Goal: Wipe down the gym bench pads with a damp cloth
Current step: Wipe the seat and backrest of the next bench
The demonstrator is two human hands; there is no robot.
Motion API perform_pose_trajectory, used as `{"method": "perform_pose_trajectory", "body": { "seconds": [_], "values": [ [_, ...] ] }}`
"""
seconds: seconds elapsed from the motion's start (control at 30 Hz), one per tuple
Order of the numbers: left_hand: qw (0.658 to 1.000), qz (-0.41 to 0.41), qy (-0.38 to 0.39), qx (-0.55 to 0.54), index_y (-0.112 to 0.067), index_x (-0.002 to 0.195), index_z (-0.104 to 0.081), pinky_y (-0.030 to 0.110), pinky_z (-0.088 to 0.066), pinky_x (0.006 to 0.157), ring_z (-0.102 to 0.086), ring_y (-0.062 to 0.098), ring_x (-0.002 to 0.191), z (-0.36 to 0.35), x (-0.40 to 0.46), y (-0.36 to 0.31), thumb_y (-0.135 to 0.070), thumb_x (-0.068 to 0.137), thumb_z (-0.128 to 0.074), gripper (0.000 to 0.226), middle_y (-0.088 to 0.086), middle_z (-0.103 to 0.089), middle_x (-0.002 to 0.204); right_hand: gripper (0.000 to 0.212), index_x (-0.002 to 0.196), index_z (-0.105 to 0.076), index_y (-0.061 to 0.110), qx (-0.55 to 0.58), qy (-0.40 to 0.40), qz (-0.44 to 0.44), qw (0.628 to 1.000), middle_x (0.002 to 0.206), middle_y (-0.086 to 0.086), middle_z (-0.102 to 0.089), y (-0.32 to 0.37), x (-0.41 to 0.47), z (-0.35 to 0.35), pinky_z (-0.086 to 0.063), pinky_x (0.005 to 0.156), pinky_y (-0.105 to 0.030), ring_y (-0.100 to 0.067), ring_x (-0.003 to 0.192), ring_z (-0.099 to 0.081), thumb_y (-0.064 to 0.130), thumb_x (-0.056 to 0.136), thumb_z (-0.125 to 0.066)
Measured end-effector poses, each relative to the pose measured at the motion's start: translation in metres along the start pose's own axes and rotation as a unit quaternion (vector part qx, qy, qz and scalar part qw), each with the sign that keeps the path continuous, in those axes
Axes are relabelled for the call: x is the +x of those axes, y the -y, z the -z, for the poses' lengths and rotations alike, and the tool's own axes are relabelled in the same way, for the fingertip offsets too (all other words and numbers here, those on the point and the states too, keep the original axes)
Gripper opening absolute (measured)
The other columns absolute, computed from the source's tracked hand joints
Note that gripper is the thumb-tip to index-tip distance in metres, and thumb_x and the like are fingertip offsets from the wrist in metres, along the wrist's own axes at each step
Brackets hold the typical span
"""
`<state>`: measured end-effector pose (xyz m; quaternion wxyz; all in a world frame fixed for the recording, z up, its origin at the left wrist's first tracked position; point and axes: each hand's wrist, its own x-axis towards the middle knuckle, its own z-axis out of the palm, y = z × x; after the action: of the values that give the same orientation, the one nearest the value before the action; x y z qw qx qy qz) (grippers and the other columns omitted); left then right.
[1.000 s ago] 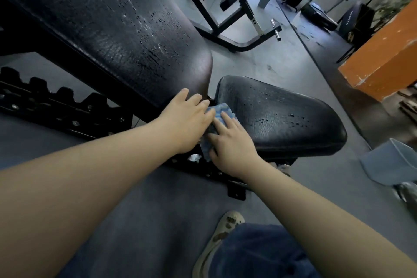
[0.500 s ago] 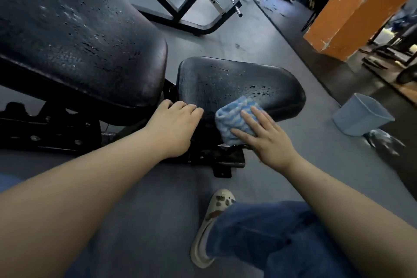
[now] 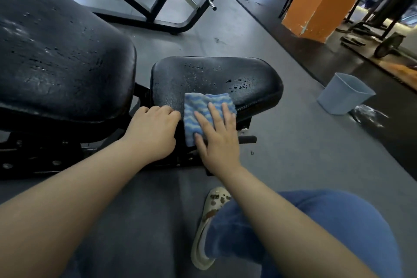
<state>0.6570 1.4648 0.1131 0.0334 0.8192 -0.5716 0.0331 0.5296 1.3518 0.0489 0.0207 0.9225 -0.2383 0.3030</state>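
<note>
Glossy, cracked black vinyl seat pad [image 3: 216,77]; soft woven cloth [image 3: 203,108].

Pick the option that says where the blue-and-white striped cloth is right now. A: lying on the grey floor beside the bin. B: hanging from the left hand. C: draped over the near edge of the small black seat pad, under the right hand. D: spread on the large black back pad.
C: the blue-and-white striped cloth hangs over the near edge of the small black seat pad, pressed by the flat right hand.
</note>
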Motion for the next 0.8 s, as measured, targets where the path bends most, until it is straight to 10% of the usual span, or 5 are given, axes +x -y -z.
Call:
{"method": "perform_pose_trajectory", "body": {
  "seconds": [0.13, 0.37, 0.8],
  "values": [
    [0.999, -0.029, -0.016, -0.042, -0.023, 0.134, -0.040, 0.033, -0.032, 0.097, -0.043, 0.020, 0.122, 0.000, 0.004, -0.009, -0.015, 0.082, -0.048, 0.052, -0.003, -0.044, 0.134, 0.046, 0.127, -0.059, 0.014, -0.066, -0.032, -0.079, 0.994, 0.139, -0.015, -0.049, -0.058, 0.021, 0.017, -0.025, 0.109, -0.049, -0.036, 0.133, -0.039, 0.033, 0.091, -0.038],
    [0.988, -0.086, -0.078, -0.103, -0.015, 0.135, -0.048, 0.043, -0.038, 0.096, -0.049, 0.031, 0.118, -0.009, 0.012, -0.022, -0.006, 0.074, -0.059, 0.063, 0.007, -0.047, 0.136, 0.058, 0.151, -0.010, 0.012, 0.097, -0.035, -0.382, 0.918, 0.156, -0.018, 0.014, -0.034, 0.040, 0.019, -0.001, 0.115, -0.037, -0.035, 0.144, 0.010, 0.032, 0.102, -0.032],
    [0.987, -0.117, -0.062, -0.087, -0.013, 0.130, -0.055, 0.046, -0.041, 0.095, -0.050, 0.037, 0.116, -0.014, 0.021, -0.023, -0.009, 0.071, -0.066, 0.060, 0.012, -0.054, 0.130, 0.061, 0.150, 0.004, 0.035, 0.303, -0.122, -0.616, 0.717, 0.156, -0.020, 0.011, -0.031, 0.092, 0.032, -0.029, 0.107, -0.049, -0.042, 0.135, -0.028, 0.043, 0.100, -0.029]
  ]
}}
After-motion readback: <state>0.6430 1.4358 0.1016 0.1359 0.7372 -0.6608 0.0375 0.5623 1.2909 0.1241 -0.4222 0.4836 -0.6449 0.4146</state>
